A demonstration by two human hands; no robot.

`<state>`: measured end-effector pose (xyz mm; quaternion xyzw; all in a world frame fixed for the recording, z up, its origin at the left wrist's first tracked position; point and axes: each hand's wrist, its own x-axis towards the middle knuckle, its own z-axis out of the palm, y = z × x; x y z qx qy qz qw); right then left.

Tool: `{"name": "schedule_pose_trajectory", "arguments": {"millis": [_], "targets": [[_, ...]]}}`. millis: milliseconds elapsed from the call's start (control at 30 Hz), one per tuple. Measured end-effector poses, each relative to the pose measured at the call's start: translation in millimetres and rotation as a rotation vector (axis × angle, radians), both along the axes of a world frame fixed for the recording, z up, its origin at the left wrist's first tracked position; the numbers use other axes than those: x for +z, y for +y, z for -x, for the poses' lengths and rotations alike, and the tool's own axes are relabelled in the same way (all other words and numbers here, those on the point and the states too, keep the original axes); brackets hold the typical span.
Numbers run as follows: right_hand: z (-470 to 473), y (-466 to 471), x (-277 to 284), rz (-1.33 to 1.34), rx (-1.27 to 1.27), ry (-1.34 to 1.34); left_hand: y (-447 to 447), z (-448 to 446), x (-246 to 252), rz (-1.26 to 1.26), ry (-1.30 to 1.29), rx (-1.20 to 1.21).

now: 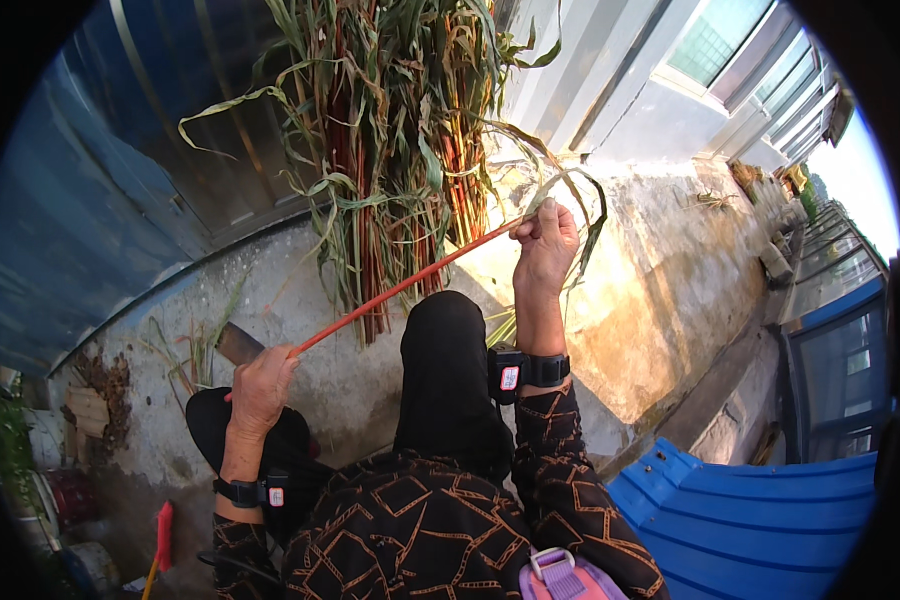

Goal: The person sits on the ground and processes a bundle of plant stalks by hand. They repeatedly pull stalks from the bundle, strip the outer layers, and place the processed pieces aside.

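A long reddish plant stalk [390, 294] runs slantwise between my two hands. My left hand [261, 390] is closed around its lower end, near my knee. At the upper end, my right hand [546, 240] pinches the stalk between thumb and fingers, where long green leaves curl away beside the wrist. Ahead of me stand bundles of leafy reddish stalks [375, 172] against the wall, their cut ends on the concrete. A short brown cylindrical piece [238, 343] lies just above my left hand, partly hidden by it.
A dark blue metal wall [142, 165] rises on the left. Loose green stalks [199, 356] lie at its foot. At the lower left is a red-headed tool with a yellow handle [163, 536]. Blue corrugated sheeting [750, 517] is at the lower right, below a concrete ledge [727, 390].
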<state>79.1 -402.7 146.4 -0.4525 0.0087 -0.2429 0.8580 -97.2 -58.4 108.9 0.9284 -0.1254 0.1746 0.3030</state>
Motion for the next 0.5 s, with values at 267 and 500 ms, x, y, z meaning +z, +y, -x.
{"name": "schedule_pose_trajectory", "arguments": {"millis": [267,500], "targets": [[-7,-34,-5,-0.093,0.162,-0.051,14,6,1,-0.244,-0.099,0.074],[-10,-60,-22,-0.027,0.243,-0.030,6,-6,5,-0.024,-0.005,0.014]]}}
